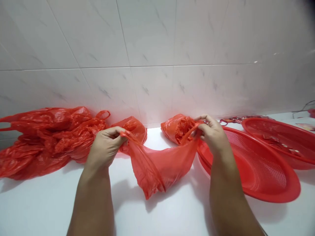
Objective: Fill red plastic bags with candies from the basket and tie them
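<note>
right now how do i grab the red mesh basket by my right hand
Pinch the solid rim of the red oval plastic mesh basket at its near edge from the front: it lies clear of your right hand and the red plastic bag.

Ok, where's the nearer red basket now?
Head view: the basket sits at right on the counter, beside the right hand, a second basket behind it.

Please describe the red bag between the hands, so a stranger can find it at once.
On the white counter below the tiled wall, red plastic bags lie crumpled. Between the left hand and right hand, one bag hangs from its handles, the only one lifted.
</note>
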`<state>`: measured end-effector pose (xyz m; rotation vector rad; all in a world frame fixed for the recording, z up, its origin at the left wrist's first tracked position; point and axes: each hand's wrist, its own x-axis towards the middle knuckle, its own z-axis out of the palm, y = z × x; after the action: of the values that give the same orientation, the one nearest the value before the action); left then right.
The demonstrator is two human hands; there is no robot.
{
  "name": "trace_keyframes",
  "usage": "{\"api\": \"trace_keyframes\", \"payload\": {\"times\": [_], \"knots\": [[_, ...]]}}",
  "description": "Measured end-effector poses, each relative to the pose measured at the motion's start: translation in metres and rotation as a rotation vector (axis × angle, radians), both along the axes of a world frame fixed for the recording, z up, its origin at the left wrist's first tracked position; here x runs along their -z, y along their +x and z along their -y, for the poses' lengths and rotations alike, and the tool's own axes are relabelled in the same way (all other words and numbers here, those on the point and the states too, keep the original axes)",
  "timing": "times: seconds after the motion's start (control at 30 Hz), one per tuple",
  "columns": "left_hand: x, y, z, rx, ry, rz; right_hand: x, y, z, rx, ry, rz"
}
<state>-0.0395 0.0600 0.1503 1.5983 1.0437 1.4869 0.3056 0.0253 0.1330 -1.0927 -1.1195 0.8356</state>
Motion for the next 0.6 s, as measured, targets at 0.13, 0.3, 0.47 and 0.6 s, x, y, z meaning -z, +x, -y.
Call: {"api": "trace_keyframes", "payload": {"times": [0.13,0.3,0.47,0.6], "knots": [[-0.008,-0.003,0.008,0.119,-0.131,-0.172,0.003,0.015,0.004,-0.188,-0.125,0.229],[-0.012,0.001,0.015,-0.022,0.082,-0.007,0.007,0.013,-0.001,-0.303,0.198,-0.003],[-0.01,0.016,0.021,-0.147,0.211,-0.052,0.004,-0.011,-0.005,-0.241,0.327,-0.067],[-0.013,0.019,0.028,-0.199,0.326,-0.137,0.008,-0.029,-0.005,-0.226,0.336,-0.056]]}}
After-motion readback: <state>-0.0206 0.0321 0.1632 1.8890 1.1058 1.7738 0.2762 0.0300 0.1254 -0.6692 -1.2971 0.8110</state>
